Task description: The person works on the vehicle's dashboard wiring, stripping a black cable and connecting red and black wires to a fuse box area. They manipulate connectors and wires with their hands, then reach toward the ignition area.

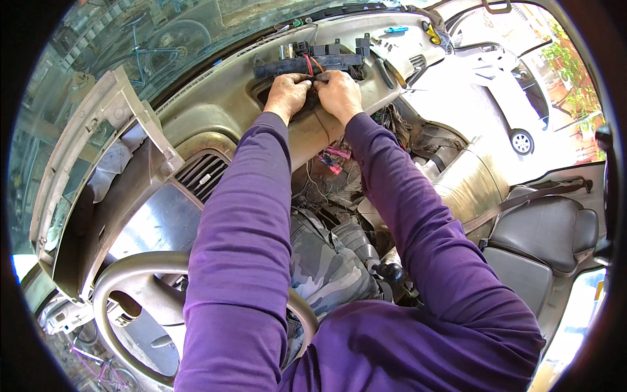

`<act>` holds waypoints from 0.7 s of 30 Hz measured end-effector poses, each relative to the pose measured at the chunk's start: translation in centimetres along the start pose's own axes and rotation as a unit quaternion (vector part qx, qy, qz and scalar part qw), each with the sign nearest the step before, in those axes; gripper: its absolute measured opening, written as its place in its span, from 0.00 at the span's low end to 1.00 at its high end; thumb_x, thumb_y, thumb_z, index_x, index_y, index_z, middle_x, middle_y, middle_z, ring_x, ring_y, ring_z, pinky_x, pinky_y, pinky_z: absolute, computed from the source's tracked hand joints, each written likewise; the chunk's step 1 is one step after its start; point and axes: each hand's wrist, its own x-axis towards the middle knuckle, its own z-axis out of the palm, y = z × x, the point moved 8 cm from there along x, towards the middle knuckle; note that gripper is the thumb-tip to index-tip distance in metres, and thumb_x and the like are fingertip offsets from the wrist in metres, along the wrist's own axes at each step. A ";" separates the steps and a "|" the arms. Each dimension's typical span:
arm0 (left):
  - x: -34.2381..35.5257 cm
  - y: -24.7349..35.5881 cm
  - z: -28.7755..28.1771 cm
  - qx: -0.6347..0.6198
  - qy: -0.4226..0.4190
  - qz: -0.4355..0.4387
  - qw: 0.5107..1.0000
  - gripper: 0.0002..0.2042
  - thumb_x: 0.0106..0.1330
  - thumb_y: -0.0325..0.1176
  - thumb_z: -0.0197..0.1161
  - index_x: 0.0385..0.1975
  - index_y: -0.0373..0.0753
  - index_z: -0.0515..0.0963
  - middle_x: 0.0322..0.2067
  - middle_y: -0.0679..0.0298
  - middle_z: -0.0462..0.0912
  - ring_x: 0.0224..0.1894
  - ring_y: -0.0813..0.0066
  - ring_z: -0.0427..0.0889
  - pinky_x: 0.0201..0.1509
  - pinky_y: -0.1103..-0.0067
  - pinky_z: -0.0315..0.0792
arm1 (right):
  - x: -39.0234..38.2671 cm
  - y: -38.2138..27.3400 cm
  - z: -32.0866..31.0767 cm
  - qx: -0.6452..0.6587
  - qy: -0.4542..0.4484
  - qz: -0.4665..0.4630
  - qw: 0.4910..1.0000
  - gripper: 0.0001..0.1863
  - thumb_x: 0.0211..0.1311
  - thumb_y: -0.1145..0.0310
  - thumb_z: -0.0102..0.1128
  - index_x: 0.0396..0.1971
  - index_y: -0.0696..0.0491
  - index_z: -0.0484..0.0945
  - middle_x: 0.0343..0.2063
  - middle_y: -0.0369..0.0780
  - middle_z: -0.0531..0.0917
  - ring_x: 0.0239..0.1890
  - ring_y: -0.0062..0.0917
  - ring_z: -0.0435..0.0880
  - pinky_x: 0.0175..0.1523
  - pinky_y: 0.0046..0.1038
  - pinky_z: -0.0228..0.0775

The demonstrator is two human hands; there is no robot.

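Both my arms, in purple sleeves, reach forward over the dashboard. My left hand and my right hand meet at an opening in it, fingers closed in a pinch. Between them a red wire and an orange wire run up across a black fuse and relay box. My fingertips seem to be on the lower ends of these wires, partly hidden by the fingers. The box lies on top of the dashboard just beyond my hands, with several black relays and a silver one along its far side.
Pliers lie right of the box, with a blue tool farther back. A loose trim panel leans at the left, above the steering wheel. Loose wiring with pink connectors hangs below the dashboard. The gear lever stands under my right arm.
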 end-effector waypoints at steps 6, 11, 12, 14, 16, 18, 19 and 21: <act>0.1 0.7 -0.7 0.128 0.081 0.026 0.988 0.09 0.67 0.30 0.66 0.43 0.33 0.85 0.39 0.54 0.90 0.41 0.67 0.87 0.50 0.75 0.77 | 0.0 0.0 0.4 -0.007 0.004 0.013 1.000 0.17 0.64 0.57 0.60 0.47 0.46 0.87 0.50 0.43 0.86 0.56 0.39 0.83 0.63 0.45 0.65; -1.0 1.0 -1.5 0.127 0.141 -0.029 0.981 0.11 0.61 0.36 0.71 0.39 0.36 0.87 0.38 0.51 0.89 0.43 0.59 0.88 0.49 0.70 0.78 | 0.0 0.3 0.3 -0.001 -0.001 0.009 1.000 0.17 0.64 0.56 0.57 0.46 0.46 0.88 0.51 0.43 0.86 0.56 0.40 0.83 0.64 0.45 0.65; -1.0 1.0 -1.5 0.130 0.136 -0.033 0.981 0.11 0.60 0.36 0.71 0.38 0.37 0.88 0.38 0.50 0.88 0.44 0.56 0.88 0.51 0.69 0.78 | -0.1 0.2 0.2 -0.006 0.000 0.010 1.000 0.17 0.63 0.57 0.57 0.46 0.46 0.88 0.50 0.43 0.86 0.56 0.40 0.83 0.64 0.45 0.65; -0.6 0.8 -1.4 0.135 0.125 -0.011 0.983 0.11 0.59 0.37 0.70 0.38 0.39 0.88 0.40 0.48 0.88 0.45 0.53 0.88 0.52 0.69 0.79 | -0.1 -0.1 0.1 -0.006 0.001 0.011 1.000 0.18 0.62 0.58 0.55 0.46 0.46 0.88 0.50 0.44 0.87 0.55 0.41 0.83 0.63 0.45 0.66; -0.1 0.3 -1.2 0.139 0.111 0.042 0.983 0.12 0.60 0.38 0.69 0.40 0.40 0.89 0.41 0.48 0.87 0.46 0.52 0.87 0.53 0.69 0.79 | -0.1 -0.4 0.0 0.003 0.001 0.010 1.000 0.18 0.61 0.59 0.54 0.46 0.46 0.88 0.49 0.44 0.87 0.55 0.41 0.83 0.63 0.44 0.66; -0.2 0.8 -0.6 0.130 0.083 0.036 0.987 0.14 0.62 0.38 0.66 0.43 0.40 0.88 0.42 0.48 0.87 0.47 0.52 0.87 0.54 0.69 0.78 | 0.0 0.1 0.0 0.000 0.013 -0.002 1.000 0.18 0.60 0.60 0.53 0.45 0.46 0.88 0.47 0.45 0.88 0.54 0.42 0.84 0.62 0.45 0.67; -0.3 0.9 -0.4 0.127 0.076 0.032 0.988 0.13 0.62 0.38 0.66 0.43 0.40 0.88 0.42 0.48 0.87 0.47 0.52 0.87 0.54 0.68 0.78 | 0.0 0.3 0.0 -0.001 0.019 -0.008 1.000 0.18 0.60 0.60 0.53 0.45 0.46 0.88 0.47 0.45 0.88 0.53 0.42 0.84 0.62 0.45 0.68; -0.5 1.0 -0.5 0.134 0.076 0.024 0.988 0.14 0.64 0.38 0.65 0.44 0.39 0.88 0.42 0.48 0.88 0.46 0.55 0.87 0.53 0.69 0.78 | -0.1 0.3 0.2 0.007 0.021 -0.021 1.000 0.18 0.60 0.60 0.54 0.44 0.47 0.88 0.46 0.45 0.88 0.53 0.42 0.84 0.61 0.45 0.68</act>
